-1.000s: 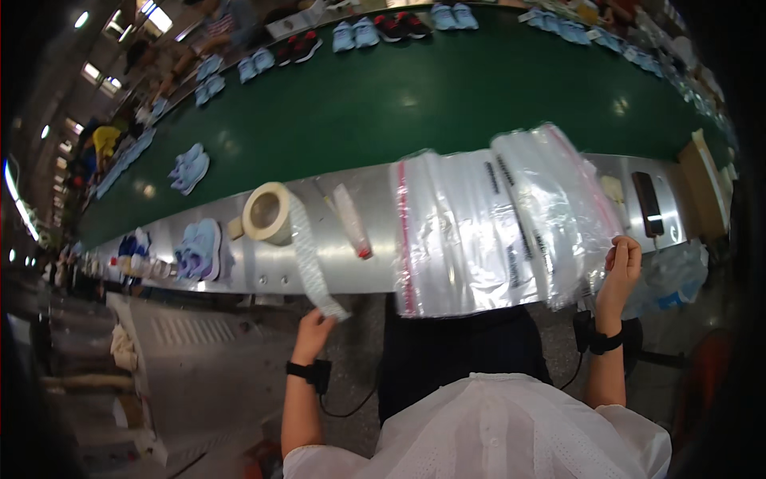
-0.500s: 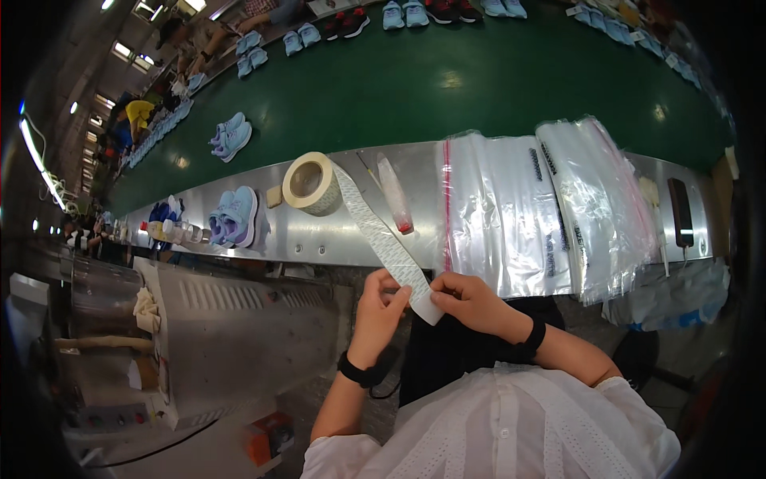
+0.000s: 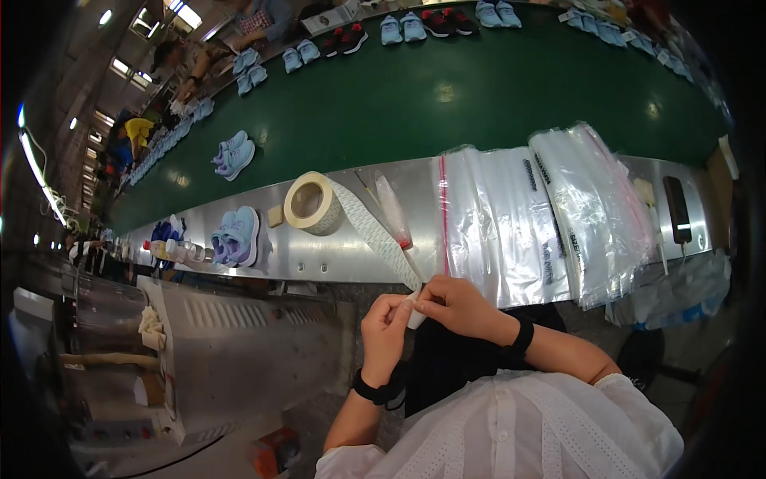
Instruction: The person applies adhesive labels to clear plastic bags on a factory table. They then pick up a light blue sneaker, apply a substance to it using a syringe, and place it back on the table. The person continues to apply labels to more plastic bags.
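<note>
Since 0.5 s ago the 2 hands have closed in, left hand [image 3: 384,326] and right hand [image 3: 456,307] pinched on the tape strip [image 3: 375,235] at lower centre; a crooked pull could likely twist it or drag the roll [image 3: 313,203] off the tabletop [image 3: 335,254].

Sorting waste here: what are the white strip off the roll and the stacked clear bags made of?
White strip: likely matte paper backing with stickers, judging by its faint pattern. Clear bags: thin glossy plastic film, see-through with wrinkled highlights. Both hands pinch the strip's end.
</note>
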The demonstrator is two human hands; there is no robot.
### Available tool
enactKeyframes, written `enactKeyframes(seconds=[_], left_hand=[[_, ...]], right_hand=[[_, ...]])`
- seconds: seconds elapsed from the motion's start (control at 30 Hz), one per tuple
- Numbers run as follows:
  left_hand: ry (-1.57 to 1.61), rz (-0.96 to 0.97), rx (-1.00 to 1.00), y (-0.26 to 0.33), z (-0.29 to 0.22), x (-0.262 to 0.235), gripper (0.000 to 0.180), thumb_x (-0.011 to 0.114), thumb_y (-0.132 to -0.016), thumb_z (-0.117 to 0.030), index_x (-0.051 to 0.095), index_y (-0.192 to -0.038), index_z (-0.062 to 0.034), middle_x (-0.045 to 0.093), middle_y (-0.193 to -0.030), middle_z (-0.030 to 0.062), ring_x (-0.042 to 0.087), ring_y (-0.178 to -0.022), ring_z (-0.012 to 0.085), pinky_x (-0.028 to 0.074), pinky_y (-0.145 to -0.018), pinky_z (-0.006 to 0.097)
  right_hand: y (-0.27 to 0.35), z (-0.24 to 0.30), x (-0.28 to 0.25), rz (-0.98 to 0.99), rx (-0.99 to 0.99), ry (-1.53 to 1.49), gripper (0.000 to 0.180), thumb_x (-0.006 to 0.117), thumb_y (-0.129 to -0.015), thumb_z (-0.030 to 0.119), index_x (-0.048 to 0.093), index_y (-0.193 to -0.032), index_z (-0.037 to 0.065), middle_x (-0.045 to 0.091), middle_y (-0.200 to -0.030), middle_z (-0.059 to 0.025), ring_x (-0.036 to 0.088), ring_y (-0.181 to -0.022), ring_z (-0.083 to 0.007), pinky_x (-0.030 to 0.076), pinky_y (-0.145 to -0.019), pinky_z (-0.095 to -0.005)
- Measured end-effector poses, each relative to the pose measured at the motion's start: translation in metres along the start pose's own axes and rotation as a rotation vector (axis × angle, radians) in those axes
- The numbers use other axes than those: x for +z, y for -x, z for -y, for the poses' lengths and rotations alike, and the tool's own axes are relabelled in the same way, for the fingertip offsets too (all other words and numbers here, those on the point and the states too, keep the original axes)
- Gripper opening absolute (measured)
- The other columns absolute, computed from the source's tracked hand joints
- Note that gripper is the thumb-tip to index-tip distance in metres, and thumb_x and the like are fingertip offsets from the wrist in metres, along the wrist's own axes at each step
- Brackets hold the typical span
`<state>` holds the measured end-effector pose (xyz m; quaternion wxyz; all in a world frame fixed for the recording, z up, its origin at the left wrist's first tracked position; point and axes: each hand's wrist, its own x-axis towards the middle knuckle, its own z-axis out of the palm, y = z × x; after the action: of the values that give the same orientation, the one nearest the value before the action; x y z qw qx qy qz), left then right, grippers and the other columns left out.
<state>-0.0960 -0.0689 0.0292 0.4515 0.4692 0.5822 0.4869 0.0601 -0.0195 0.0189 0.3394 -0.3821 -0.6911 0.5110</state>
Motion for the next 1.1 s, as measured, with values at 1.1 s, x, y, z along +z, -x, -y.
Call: enactKeyframes(seconds=[1.1], left_hand=[[0.39, 0.501, -0.49, -0.07, -0.042, 0.052, 0.052, 0.046, -0.094, -0.019, 0.028, -0.14, -0.0034, 0.053, -0.117, 0.0039, 0.052, -0.096, 0.0077, 0.042, -0.072, 0.021]], right_hand=[[0.032, -0.015, -0.081, -0.357, 0.16, 0.243, 0.018, 0.058, -0.081, 0.023, 0.061, -0.078, 0.005, 0.059, -0.076, -0.0094, 0.06, -0.07, -0.025, 0.047, -0.062, -0.0349]])
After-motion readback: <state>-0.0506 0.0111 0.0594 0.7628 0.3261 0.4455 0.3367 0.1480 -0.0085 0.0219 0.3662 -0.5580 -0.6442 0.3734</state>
